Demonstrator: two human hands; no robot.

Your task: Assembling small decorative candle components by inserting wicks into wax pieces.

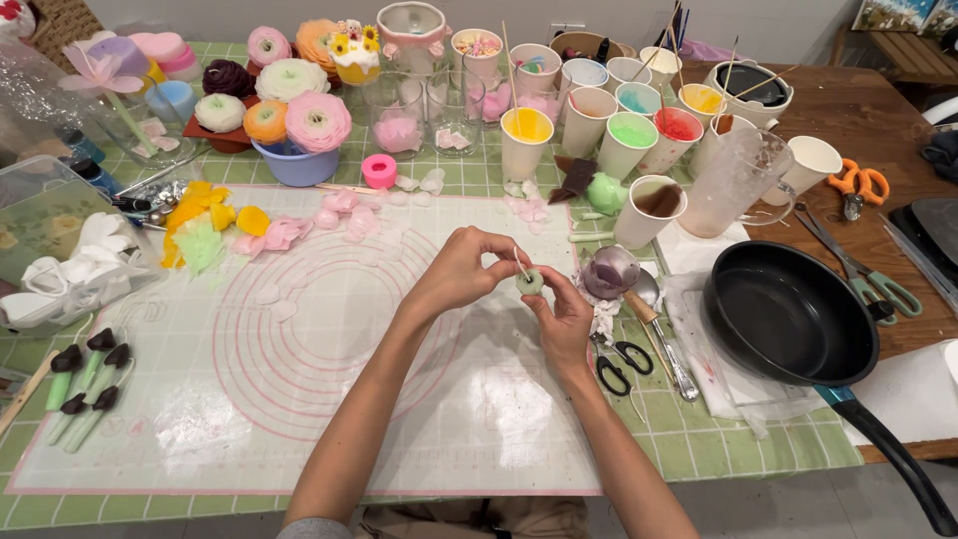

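over the middle of the white mat [299,399], the left hand [457,271] pinches a thin stick [520,263] stuck in a small pale green ball [529,281]. the right hand [561,321] cups that ball from below, fingers curled on it. black scissors [621,364] lie just right.

Lying at left table edge: clear plastic box [45,215], lidded, floral print on side. Crinkling behind it, top left: clear cellophane bag [30,90]. Resting at far right edge: flat black panel [928,228], possibly a screen, staying dark.

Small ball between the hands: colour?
Pale green ball, pinched by both hands; head view.
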